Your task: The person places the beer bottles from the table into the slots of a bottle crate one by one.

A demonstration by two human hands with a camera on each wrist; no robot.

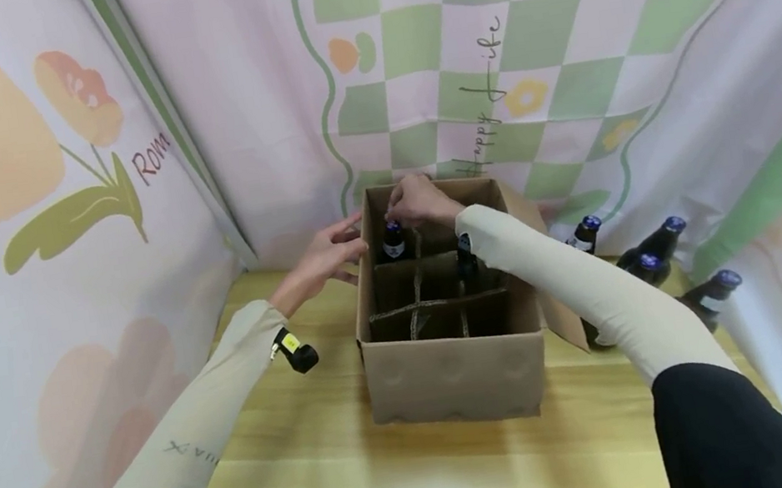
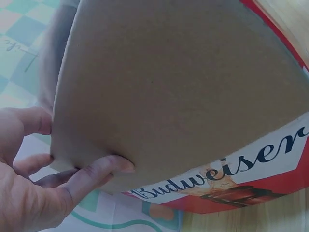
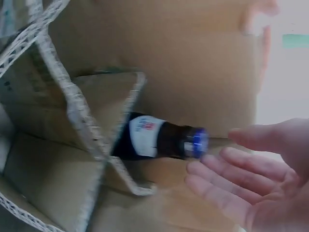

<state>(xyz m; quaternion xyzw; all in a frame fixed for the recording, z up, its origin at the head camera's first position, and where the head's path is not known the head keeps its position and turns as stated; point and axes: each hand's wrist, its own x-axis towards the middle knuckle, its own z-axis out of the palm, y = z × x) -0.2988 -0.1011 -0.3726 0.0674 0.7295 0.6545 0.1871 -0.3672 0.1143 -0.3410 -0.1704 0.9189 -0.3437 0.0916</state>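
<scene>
A brown cardboard box [image 1: 456, 373] with crossed dividers stands on the table. In its far left compartment is a dark beer bottle [image 1: 395, 245] with a blue cap and white label, upright. Just above that bottle is my right hand [image 1: 423, 201]. The right wrist view shows its fingers extended beside the bottle cap [image 3: 200, 142], thumb apart; whether they touch is unclear. My left hand [image 1: 321, 263] rests its fingertips against the box's left side near the rim. In the left wrist view, those fingers touch a brown cardboard flap [image 2: 174, 87] above the Budweiser print.
Another bottle [image 1: 466, 254] stands inside the box, partly hidden by my right sleeve. Several blue-capped bottles [image 1: 656, 242] are on the table at the right, some behind that arm. A box flap [image 1: 560, 311] spreads out on the right. Printed curtains [image 1: 269, 85] hang behind the table.
</scene>
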